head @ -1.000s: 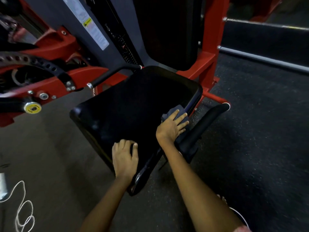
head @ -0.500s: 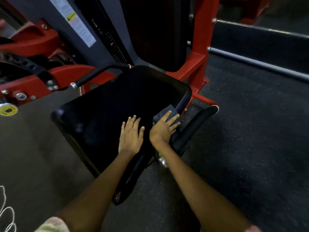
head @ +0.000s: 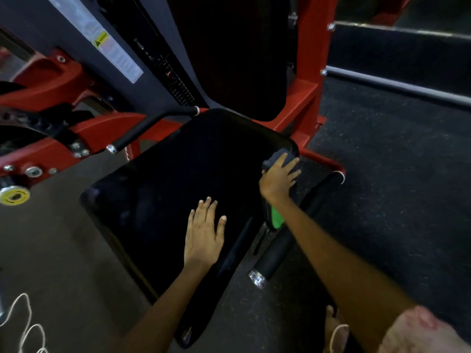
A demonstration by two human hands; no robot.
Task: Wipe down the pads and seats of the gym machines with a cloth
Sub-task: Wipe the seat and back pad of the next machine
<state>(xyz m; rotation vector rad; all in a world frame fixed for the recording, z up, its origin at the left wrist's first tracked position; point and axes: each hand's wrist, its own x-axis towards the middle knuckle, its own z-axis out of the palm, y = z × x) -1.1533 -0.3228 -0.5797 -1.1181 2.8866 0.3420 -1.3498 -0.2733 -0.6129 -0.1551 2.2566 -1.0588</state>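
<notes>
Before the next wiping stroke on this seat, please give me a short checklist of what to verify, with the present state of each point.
1. Cloth under the working hand: ok. The right hand presses the dark cloth flat with straight fingers.
2. Cloth on the pad: ok. It lies at the far right corner of the seat.
3. Seat steadied: ok. The left hand rests flat on the near part of the seat.
4. Stroke path free: not ok. The left hand lies on unwiped surface and would need to move.
5. Side handle clear of the right forearm: cannot tell; they overlap in the view.
6. Seat already clean or wet: cannot tell; the pad is too dark.
</notes>
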